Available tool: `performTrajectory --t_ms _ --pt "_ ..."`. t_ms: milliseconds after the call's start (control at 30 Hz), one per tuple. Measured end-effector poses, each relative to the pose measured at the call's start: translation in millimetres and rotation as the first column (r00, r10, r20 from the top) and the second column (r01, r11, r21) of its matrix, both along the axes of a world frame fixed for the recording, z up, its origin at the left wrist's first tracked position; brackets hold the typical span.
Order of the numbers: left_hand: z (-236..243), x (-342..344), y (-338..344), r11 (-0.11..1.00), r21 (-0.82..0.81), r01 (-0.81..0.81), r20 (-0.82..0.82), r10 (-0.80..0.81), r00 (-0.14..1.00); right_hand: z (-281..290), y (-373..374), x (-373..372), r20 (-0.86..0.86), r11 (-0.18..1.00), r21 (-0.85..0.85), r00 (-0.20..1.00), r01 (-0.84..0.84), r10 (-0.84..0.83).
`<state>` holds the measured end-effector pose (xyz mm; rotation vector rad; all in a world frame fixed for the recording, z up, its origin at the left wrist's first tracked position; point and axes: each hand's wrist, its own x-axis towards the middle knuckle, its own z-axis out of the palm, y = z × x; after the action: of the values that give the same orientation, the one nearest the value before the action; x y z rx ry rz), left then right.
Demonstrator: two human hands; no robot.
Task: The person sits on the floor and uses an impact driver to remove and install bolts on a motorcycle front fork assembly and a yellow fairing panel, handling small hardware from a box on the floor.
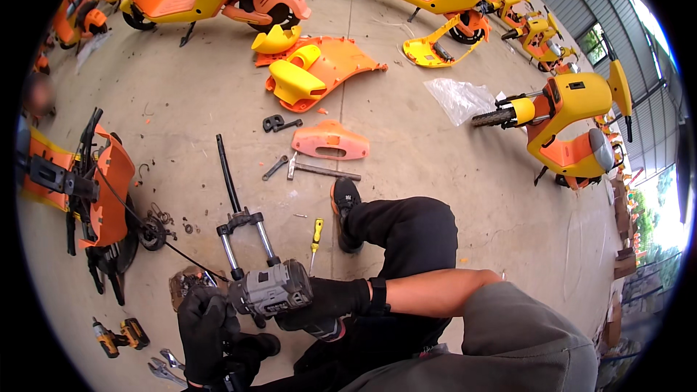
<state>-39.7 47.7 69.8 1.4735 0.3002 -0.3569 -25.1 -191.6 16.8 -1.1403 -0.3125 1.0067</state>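
My right hand [330,299], in a black glove, is closed around a grey cordless power tool [270,290], its nose toward my left. Close to that nose is my left hand [203,323], also gloved, fingers curled together; what they hold, if anything, is hidden. Beyond the tool lies a front fork [239,221] with a black steerer tube and two silver legs, whose lower ends the tool partly covers. A small container of loose hardware [187,284] sits beside my left hand. A yellow-handled screwdriver [317,232] lies right of the fork.
A hammer [327,170], a wrench [276,167] and an orange panel [330,140] lie ahead. Yellow-black drills [120,335] and adjustable wrenches [165,370] are at lower left. A partly stripped scooter [102,189] is left; a yellow scooter [573,112] stands right.
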Motion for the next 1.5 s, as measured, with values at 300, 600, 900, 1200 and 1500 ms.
performTrajectory --t_ms 300,600,900,1200,1500 --pt "-2.9 -0.2 -1.5 0.999 0.032 0.009 0.055 -0.011 0.998 -9.2 4.0 -5.0 -0.026 1.000 0.017 0.999 0.022 -0.021" --pt "-3.5 -9.3 -24.8 0.987 -0.162 0.003 0.055 0.006 0.998 21.6 16.2 8.4 0.053 0.935 0.184 0.947 0.302 -0.316" --pt "3.6 -21.4 -66.9 0.953 -0.052 0.297 0.339 -0.263 0.903 74.9 28.7 10.2 0.517 0.796 -0.148 0.732 0.587 -0.444" --pt "-45.7 28.6 -44.4 0.920 0.386 0.068 0.246 -0.173 0.954 10.8 16.2 88.1 0.679 0.871 -0.366 0.734 0.328 0.009" --pt "-69.6 95.2 -56.6 0.969 0.184 0.166 -0.484 -0.058 0.873 -32.1 -59.4 154.0 0.572 0.744 -0.549 0.820 0.380 0.003"
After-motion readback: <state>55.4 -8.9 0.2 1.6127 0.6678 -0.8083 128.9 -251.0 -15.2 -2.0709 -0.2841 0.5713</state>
